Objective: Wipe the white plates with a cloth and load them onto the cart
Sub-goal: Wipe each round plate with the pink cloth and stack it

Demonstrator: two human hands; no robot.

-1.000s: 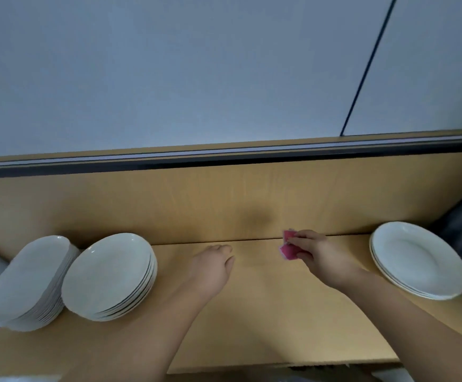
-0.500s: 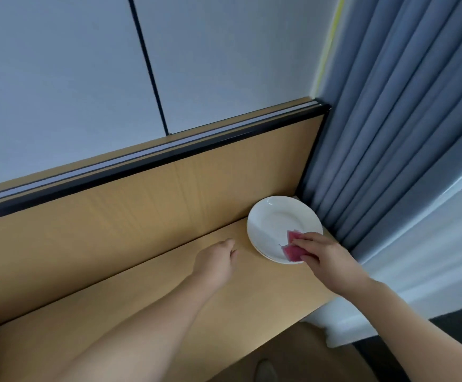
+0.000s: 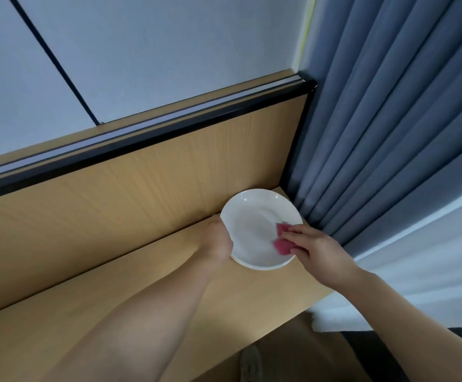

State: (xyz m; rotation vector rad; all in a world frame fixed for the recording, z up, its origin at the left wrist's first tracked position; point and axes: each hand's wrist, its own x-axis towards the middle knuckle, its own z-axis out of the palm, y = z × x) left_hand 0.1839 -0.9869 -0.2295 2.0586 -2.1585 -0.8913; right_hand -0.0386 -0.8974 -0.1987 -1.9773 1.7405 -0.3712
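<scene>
A white plate (image 3: 254,224) lies at the right end of the wooden desk (image 3: 130,293), on top of a low stack whose lower rims just show. My left hand (image 3: 218,241) grips the plate's left rim. My right hand (image 3: 318,250) presses a small pink cloth (image 3: 282,241) onto the plate's right side. No cart is in view.
A wooden back panel (image 3: 141,188) with a black top rail rises behind the desk. Blue-grey curtains (image 3: 389,133) hang just right of the plate, touching the desk's end. White fabric (image 3: 417,271) lies below the curtains. The desk's front edge runs bottom right, floor beneath.
My view swung right, away from the two plate stacks on the left. My left hand reached the plate's left rim and gripped it. My right hand stays with the cloth on the plate.
</scene>
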